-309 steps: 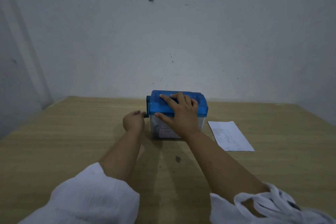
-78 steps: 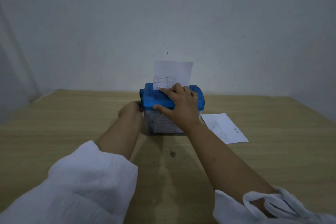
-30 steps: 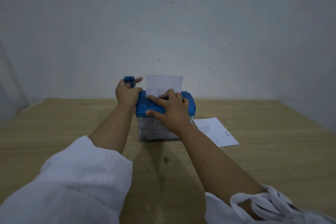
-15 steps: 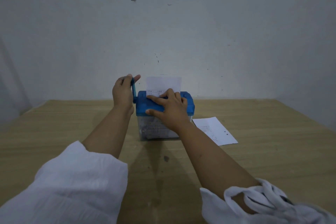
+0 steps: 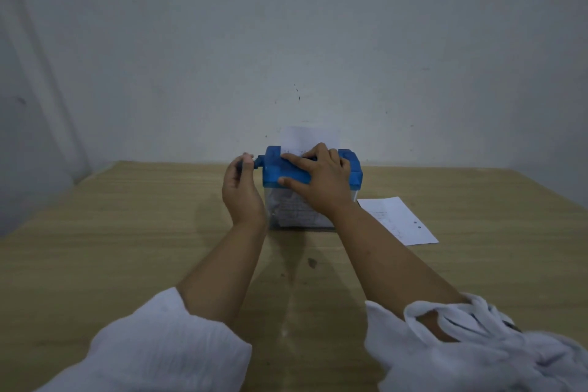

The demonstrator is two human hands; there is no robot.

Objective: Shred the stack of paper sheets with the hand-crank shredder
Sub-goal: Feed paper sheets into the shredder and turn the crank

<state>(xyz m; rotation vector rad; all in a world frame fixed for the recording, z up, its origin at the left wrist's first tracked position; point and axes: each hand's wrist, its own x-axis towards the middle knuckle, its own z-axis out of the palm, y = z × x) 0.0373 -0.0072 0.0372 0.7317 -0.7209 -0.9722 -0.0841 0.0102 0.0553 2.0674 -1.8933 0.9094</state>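
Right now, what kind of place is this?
Probably a plain indoor room, not a fitted workshop: a bare, marked wall, a wooden table against it, and on the table a small shredder with a crank and a loose sheet.

The left hand point(image 5: 241, 191) curls round the crank point(image 5: 257, 163), hiding its knob, and the right hand point(image 5: 321, 181) lies flat over the blue lid point(image 5: 280, 170), covering the slot and the foot of the upright sheet point(image 5: 310, 137). Print on that sheet and on the loose sheet point(image 5: 397, 219) is too small to read, and what fills the clear bin point(image 5: 294, 215) is a blur. The 2 white sleeves point(image 5: 171, 344) are cut off by the bottom edge.
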